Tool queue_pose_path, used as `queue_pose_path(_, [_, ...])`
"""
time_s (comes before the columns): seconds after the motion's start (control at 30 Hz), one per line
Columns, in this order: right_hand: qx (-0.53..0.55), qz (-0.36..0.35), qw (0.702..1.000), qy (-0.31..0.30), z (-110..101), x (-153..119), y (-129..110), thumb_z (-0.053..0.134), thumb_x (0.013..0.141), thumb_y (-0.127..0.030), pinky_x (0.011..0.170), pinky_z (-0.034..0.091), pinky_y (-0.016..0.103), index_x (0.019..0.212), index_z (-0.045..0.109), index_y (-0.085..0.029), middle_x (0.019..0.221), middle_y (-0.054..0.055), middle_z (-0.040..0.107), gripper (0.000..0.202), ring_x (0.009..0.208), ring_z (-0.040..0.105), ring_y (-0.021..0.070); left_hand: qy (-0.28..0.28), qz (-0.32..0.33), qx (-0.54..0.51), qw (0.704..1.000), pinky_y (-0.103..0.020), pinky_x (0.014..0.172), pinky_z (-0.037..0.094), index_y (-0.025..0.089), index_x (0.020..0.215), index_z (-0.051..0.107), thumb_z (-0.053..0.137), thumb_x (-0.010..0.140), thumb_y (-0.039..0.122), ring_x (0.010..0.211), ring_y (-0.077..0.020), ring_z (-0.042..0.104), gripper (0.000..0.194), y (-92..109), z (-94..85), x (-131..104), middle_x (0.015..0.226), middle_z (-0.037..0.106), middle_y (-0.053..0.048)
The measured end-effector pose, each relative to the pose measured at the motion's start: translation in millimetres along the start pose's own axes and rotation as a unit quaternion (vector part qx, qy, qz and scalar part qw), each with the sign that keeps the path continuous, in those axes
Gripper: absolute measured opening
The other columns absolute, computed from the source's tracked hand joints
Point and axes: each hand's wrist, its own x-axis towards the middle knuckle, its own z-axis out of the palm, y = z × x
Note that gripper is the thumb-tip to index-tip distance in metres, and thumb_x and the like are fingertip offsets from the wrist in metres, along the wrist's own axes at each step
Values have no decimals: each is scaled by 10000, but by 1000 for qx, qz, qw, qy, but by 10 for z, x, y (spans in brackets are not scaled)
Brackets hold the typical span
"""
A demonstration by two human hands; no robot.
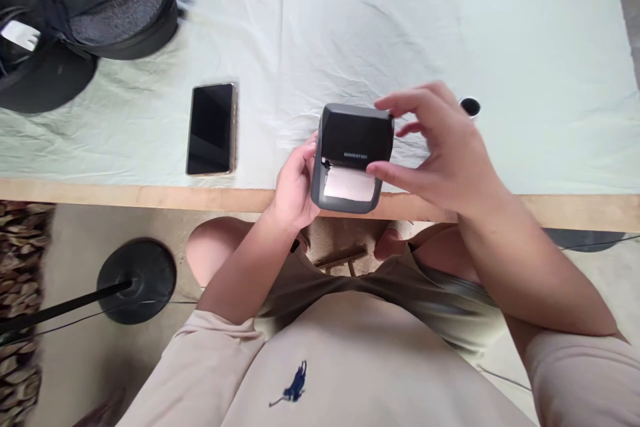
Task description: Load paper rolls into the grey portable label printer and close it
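We see a dark gray and black label printer (356,137) near the middle of the frame, slightly tilted, with lettering on its glossy black top and white paper (350,185) at its lower end.

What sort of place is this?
Likely a casual outdoor or semi-open work spot: a cloth-covered table, a round black stand base on bare floor, and brown leaf-like or chip-like pieces alongside.

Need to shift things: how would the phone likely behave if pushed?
The phone looks rigid, so it should move as one piece. Lying flat, it probably won't roll or tip. The wrinkled cloth beneath may bunch as it slides.
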Motion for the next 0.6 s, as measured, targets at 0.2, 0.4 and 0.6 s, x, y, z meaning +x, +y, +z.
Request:
queue_pose_path(0.2, [35, 39, 985, 165, 42, 42, -192, 652, 1119, -391, 407, 338, 272, 1063, 669, -280, 749, -40, 711, 126, 517, 629, 113, -81, 11, 29, 996, -412, 923, 669, 215, 1060, 696, 675, 931, 465, 1152, -333, 812, 282, -21, -56, -42, 978, 796, -57])
queue_pose_path(0.4, [-136, -10, 991, -11, 26, 34, -160, 712, 910, -157, 543, 467, 308, 1118, 753, -236, 931, -12, 857, 226, 502, 589, 114, -101, 17, 80, 991, -291, 634, 544, 228, 1209, 699, 867, 816, 418, 798, -217, 761, 467, -52, -113, -45, 934, 777, -22])
queue_pose_path(0.6, [-269, 42, 955, -118, 39, 4, -177, 714, 946, -226, 548, 380, 337, 1328, 704, -324, 864, 14, 805, 395, 660, 677, 226, -119, 30, 90, 988, -292, 630, 566, 251, 1233, 701, 950, 775, 459, 796, -217, 771, 562, -88, -153, -29, 981, 767, -19])
